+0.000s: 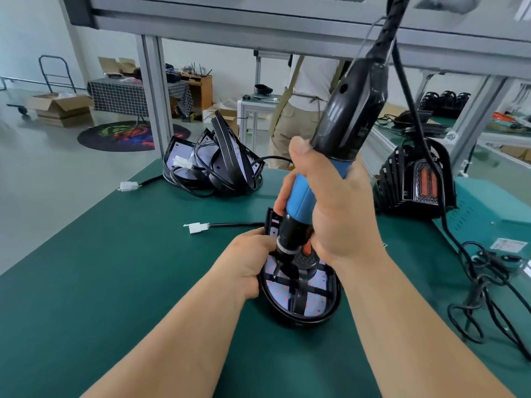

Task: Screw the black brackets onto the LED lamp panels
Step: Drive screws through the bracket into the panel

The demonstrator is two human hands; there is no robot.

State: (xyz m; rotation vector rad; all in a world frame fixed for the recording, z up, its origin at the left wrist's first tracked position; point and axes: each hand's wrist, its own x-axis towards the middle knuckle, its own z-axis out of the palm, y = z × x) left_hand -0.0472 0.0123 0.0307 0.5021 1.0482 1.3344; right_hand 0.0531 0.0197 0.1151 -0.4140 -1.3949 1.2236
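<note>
Right grip (330, 216) clasps screwdriver (349, 110) over the lamp panel (314, 307), left grip (248, 262) clutching its rim.

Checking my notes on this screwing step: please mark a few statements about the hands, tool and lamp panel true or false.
1. The right hand grips the electric screwdriver by its blue section. True.
2. The left hand rests flat on the green mat, clear of the lamp panel. False: it holds the lamp panel's edge.
3. The screwdriver's bit points down into the lamp panel. True.
4. The white connector is plugged into a socket. False: it lies unplugged on the green mat.
</note>
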